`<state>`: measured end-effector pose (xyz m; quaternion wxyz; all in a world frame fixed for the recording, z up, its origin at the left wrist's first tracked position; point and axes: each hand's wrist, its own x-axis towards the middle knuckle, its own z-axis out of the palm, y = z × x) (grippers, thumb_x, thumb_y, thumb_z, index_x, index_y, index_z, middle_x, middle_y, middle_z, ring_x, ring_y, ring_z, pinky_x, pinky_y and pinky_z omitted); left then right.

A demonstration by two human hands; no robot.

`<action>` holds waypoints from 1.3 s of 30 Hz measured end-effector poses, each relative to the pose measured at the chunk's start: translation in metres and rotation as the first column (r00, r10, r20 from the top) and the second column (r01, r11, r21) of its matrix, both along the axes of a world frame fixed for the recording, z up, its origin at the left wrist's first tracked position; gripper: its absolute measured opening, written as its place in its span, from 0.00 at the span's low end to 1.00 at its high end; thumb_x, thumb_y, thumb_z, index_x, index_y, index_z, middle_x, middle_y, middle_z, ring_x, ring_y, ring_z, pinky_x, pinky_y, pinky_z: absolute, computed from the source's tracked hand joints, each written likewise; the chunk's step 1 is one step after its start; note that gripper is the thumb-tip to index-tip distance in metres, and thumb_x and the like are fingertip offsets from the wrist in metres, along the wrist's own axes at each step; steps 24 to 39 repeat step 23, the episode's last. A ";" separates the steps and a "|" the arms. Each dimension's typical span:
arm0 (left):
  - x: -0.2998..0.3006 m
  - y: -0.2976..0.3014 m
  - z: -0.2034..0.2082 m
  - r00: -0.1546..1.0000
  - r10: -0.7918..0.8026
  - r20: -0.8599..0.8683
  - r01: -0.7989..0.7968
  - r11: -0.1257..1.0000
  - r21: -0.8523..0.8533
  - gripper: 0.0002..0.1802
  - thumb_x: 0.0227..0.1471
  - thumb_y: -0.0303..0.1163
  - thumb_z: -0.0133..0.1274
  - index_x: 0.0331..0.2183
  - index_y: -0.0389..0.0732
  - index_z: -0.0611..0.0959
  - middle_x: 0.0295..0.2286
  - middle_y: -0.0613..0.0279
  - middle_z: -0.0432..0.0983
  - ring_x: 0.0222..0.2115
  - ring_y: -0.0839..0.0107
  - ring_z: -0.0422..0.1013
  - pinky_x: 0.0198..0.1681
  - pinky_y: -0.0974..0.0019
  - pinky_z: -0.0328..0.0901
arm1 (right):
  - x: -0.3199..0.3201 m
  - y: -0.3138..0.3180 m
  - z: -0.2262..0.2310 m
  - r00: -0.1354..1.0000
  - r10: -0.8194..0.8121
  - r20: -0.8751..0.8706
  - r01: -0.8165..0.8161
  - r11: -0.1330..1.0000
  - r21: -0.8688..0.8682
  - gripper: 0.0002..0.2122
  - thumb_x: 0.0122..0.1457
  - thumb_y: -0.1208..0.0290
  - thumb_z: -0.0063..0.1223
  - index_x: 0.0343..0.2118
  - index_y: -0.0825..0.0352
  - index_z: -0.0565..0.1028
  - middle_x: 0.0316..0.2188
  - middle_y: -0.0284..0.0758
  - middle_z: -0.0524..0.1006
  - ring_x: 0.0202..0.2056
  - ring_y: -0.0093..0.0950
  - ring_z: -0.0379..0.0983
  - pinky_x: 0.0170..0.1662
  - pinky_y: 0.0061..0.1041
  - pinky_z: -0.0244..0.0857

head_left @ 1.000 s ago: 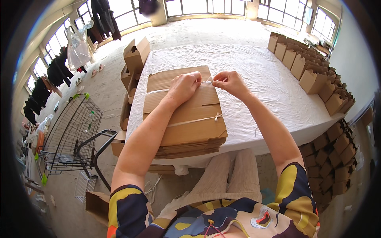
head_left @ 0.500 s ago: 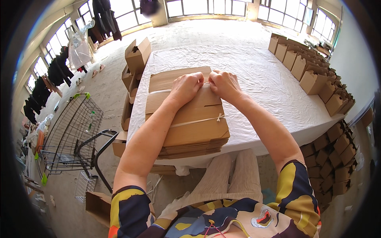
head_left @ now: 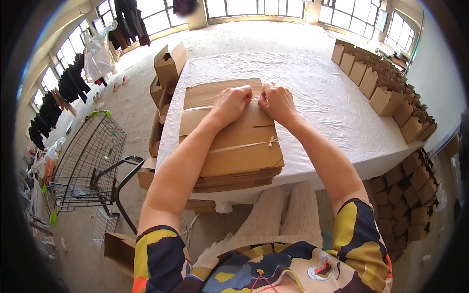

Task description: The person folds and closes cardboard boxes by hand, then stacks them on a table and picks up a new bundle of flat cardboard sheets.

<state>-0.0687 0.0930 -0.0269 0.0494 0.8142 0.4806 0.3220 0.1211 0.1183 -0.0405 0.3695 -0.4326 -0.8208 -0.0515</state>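
Observation:
A stack of flat brown cardboard (head_left: 229, 158) lies on the white-covered table before me. White string (head_left: 198, 108) runs across its far part, and my two hands meet over it. My left hand (head_left: 233, 103) pinches the string near the top right of the stack. Close beside it, my right hand (head_left: 276, 102) is closed on the string too, at the stack's right edge. The bit of string between the fingertips is mostly hidden. Nearer to me, a second white string (head_left: 234, 146) crosses the stack and ends in a knot at the right.
White cloth covers the table (head_left: 322, 117). Rows of open cardboard boxes (head_left: 386, 100) stand along its right side, with more boxes (head_left: 408, 195) piled below. Other open boxes (head_left: 168, 63) line the left edge. A wire shopping cart (head_left: 88, 161) stands on the floor at left.
Both hands stay at the string with only small finger movements. The view has shifted slightly.

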 end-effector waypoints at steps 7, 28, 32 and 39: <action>-0.001 -0.001 0.000 1.000 0.013 0.008 -0.014 0.999 0.041 0.06 0.55 0.32 0.56 0.34 0.42 0.82 0.30 0.53 0.80 0.32 0.55 0.77 0.37 0.56 0.69 | 0.013 0.006 0.004 0.969 0.074 -0.237 -0.150 0.935 -0.320 0.10 0.56 0.68 0.54 0.31 0.72 0.79 0.27 0.47 0.81 0.31 0.43 0.80 0.37 0.39 0.72; 0.032 0.017 0.024 0.999 0.030 -0.024 -0.034 0.984 -0.174 0.10 0.51 0.34 0.58 0.35 0.40 0.86 0.37 0.45 0.81 0.40 0.51 0.77 0.45 0.54 0.69 | 0.017 0.011 -0.008 0.897 0.003 -0.442 -0.213 0.880 -0.425 0.13 0.50 0.65 0.58 0.36 0.66 0.85 0.28 0.46 0.83 0.34 0.36 0.82 0.42 0.37 0.73; 0.032 0.017 0.024 0.999 0.030 -0.024 -0.034 0.984 -0.174 0.10 0.51 0.34 0.58 0.35 0.40 0.86 0.37 0.45 0.81 0.40 0.51 0.77 0.45 0.54 0.69 | 0.017 0.011 -0.008 0.897 0.003 -0.442 -0.213 0.880 -0.425 0.13 0.50 0.65 0.58 0.36 0.66 0.85 0.28 0.46 0.83 0.34 0.36 0.82 0.42 0.37 0.73; 0.032 0.017 0.024 0.999 0.030 -0.024 -0.034 0.984 -0.174 0.10 0.51 0.34 0.58 0.35 0.40 0.86 0.37 0.45 0.81 0.40 0.51 0.77 0.45 0.54 0.69 | 0.017 0.011 -0.008 0.897 0.003 -0.442 -0.213 0.880 -0.425 0.13 0.50 0.65 0.58 0.36 0.66 0.85 0.28 0.46 0.83 0.34 0.36 0.82 0.42 0.37 0.73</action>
